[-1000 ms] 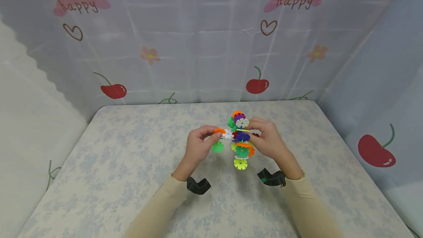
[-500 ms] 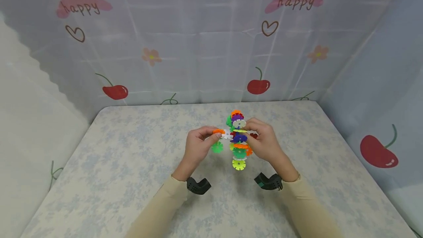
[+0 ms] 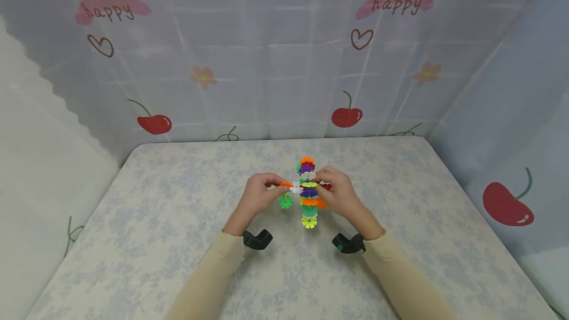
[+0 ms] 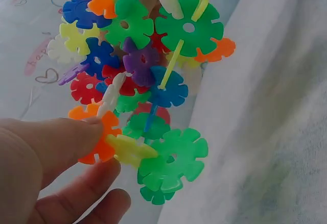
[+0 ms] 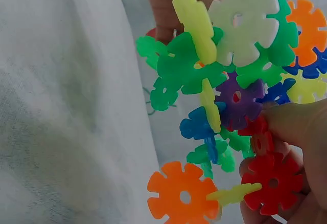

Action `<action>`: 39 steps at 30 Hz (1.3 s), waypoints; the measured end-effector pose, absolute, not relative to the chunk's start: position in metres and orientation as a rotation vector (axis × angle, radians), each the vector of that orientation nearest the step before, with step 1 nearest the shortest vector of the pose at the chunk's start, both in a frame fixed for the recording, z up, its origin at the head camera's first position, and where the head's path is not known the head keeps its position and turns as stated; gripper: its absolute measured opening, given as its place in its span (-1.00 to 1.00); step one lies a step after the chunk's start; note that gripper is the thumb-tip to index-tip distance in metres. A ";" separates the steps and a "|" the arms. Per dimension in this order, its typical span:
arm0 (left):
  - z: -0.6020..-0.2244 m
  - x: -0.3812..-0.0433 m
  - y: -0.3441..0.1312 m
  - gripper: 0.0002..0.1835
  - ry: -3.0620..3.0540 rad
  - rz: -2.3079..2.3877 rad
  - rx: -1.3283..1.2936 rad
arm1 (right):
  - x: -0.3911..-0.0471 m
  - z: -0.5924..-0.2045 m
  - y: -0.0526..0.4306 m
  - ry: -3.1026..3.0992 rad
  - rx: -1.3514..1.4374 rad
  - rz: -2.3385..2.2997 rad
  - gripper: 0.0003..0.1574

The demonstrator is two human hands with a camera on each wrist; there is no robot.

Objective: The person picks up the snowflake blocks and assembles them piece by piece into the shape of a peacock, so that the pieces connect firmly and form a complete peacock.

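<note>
Both hands hold one figure built from slotted plastic flower discs (image 3: 309, 202), upright above the table in the head view. My left hand (image 3: 260, 195) pinches an orange disc (image 4: 108, 140) at the figure's left side between thumb and finger. A yellow disc (image 4: 130, 150) and a green disc (image 4: 179, 153) hang from that orange one. On the other side my right hand (image 3: 340, 192) grips a red disc (image 5: 259, 140) of the side branch. Below it sits another red disc (image 5: 273, 183), joined by a yellow disc to an orange disc (image 5: 182, 196). Fingers hide parts of the middle.
A pale table (image 3: 155, 241) with a mottled blue-grey pattern lies under the hands. A printed curtain (image 3: 275, 88) rises behind its far edge, and more curtain hangs at both sides. Each wrist wears a black camera mount (image 3: 258, 240).
Both hands have shifted left and slightly nearer with the disc figure. It has turned a little, so more of its middle discs appear edge-on. Both grips stay the same.
</note>
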State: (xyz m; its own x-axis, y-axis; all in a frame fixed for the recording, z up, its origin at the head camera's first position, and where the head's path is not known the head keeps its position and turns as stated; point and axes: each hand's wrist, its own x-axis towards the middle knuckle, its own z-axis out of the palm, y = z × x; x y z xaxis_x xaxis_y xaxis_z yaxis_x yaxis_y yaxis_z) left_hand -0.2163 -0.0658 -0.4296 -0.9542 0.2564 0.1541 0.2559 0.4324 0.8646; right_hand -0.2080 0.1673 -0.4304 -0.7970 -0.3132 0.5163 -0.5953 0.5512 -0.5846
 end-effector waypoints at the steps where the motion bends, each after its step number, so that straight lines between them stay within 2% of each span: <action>1: -0.431 -0.217 -0.066 -0.92 2.679 1.570 0.470 | -0.209 -0.433 0.167 -2.449 0.743 1.107 -0.86; 10: -0.437 -0.219 -0.067 -0.92 2.792 1.304 0.412 | -0.212 -0.450 0.162 -2.527 0.724 1.096 -0.86; 22: -0.446 -0.221 -0.067 -0.90 2.816 1.167 0.474 | -0.215 -0.460 0.161 -2.618 0.730 1.044 -0.86; 39: -0.446 -0.223 -0.074 -0.94 2.701 1.263 0.446 | -0.218 -0.441 0.181 -2.829 0.664 1.130 -0.90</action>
State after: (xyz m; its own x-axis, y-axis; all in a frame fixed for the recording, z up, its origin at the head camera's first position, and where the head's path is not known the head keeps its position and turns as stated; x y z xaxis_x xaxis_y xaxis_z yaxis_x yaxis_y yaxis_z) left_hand -0.2229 -0.0742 -0.4457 -0.9485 0.3167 0.0102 0.2110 0.6071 0.7661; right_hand -0.2177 0.1815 -0.4414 -0.9089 -0.3778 0.1763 -0.3953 0.6464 -0.6526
